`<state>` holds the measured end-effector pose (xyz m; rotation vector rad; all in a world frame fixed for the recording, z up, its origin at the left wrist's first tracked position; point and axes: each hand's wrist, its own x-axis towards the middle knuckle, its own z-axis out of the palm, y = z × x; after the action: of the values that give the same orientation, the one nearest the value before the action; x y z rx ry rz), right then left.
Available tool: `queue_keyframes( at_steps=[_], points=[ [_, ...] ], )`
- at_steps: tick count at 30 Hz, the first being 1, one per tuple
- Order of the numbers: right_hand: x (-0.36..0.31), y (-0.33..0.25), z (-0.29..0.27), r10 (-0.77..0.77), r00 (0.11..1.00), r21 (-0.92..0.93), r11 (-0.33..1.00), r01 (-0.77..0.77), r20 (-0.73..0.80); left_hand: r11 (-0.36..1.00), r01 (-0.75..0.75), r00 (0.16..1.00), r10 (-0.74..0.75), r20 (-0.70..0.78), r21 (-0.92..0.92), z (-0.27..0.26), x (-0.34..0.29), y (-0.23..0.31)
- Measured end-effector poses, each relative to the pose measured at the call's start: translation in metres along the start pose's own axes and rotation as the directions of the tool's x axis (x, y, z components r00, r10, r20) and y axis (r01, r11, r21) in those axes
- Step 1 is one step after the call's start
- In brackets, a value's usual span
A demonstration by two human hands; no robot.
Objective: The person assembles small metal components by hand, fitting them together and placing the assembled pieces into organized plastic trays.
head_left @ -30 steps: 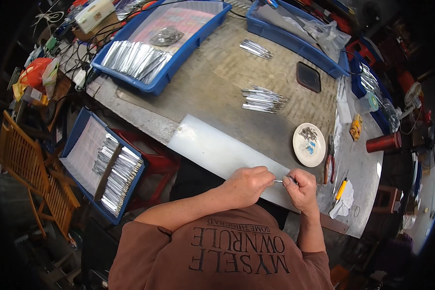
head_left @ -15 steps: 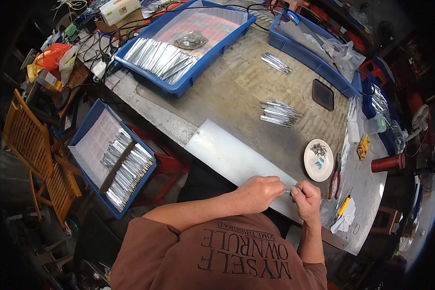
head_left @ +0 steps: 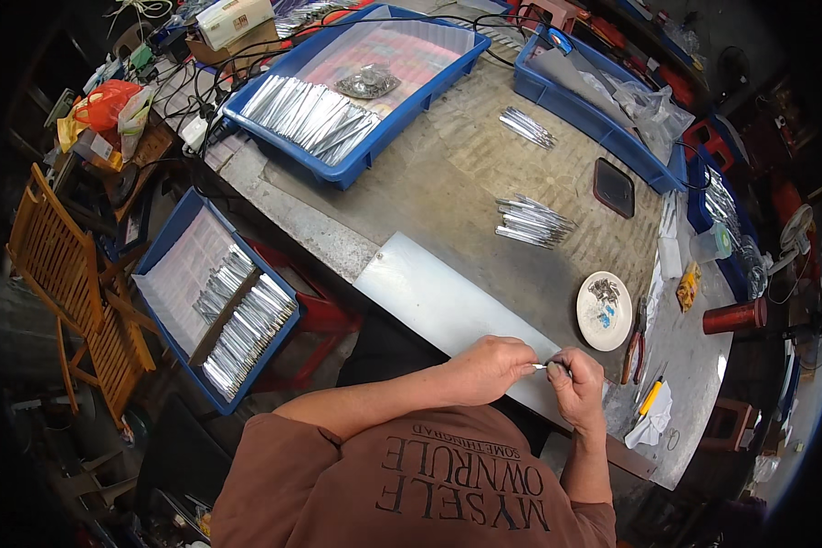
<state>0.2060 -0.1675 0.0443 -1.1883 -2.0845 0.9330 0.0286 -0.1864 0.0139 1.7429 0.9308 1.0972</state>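
Note:
My left hand (head_left: 491, 369) and my right hand (head_left: 577, 384) meet over the near end of a white board (head_left: 429, 290) along the table's edge. Each is closed in a pinch. A short stretch of a thin silvery rod (head_left: 540, 366) shows between the fingertips; the rest is hidden in the hands. Beyond the board lie two loose bundles of slim silver metal rods, a nearer bundle (head_left: 532, 222) and a farther bundle (head_left: 527, 127). To the right of the board stands a cream dish (head_left: 595, 336) with small dark and blue bits in it.
Pliers (head_left: 632, 352), a yellow-handled tool (head_left: 650, 396) and a crumpled white cloth (head_left: 649, 425) lie at the right. A dark phone (head_left: 614, 189) rests farther back. Blue trays of rods stand on the table (head_left: 356, 167) and at lower left (head_left: 228, 402). A wooden chair (head_left: 59, 260) is far left.
The hands stay together, with slight shifts of the fingers and the right hand turned a little around the rod. The whole view has shifted slightly downward.

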Motion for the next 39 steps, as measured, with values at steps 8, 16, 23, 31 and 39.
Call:
queue_keyframes(
  at_steps=[8, 16, 23, 31, 39],
  points=[
    [-0.002, -0.004, 0.002, -0.170, 0.985, -0.157, 0.973, 0.167, -0.009, 0.984, -0.014, 1.000, 0.011, 0.019, 0.177, 0.003, -0.005, 0.003],
    [0.004, 0.002, 0.001, -0.247, 0.969, -0.112, 0.963, 0.244, -0.013, 0.990, 0.132, 0.989, -0.127, 0.081, -0.054, -0.002, 0.002, -0.001],
    [-0.004, 0.001, 0.005, -0.251, 0.967, -0.161, 0.957, 0.243, -0.035, 1.000, 0.000, 1.000, 0.000, 0.009, -0.002, 0.000, -0.002, 0.001],
    [-0.001, 0.001, 0.004, -0.070, 0.998, -0.043, 0.997, 0.070, 0.004, 0.997, -0.010, 1.000, 0.011, -0.007, 0.073, 0.002, -0.001, -0.004],
    [-0.005, 0.003, 0.004, -0.284, 0.959, -0.187, 0.943, 0.274, -0.028, 0.919, 0.339, 0.917, -0.276, 0.287, -0.202, -0.007, 0.005, 0.007]
  ],
)
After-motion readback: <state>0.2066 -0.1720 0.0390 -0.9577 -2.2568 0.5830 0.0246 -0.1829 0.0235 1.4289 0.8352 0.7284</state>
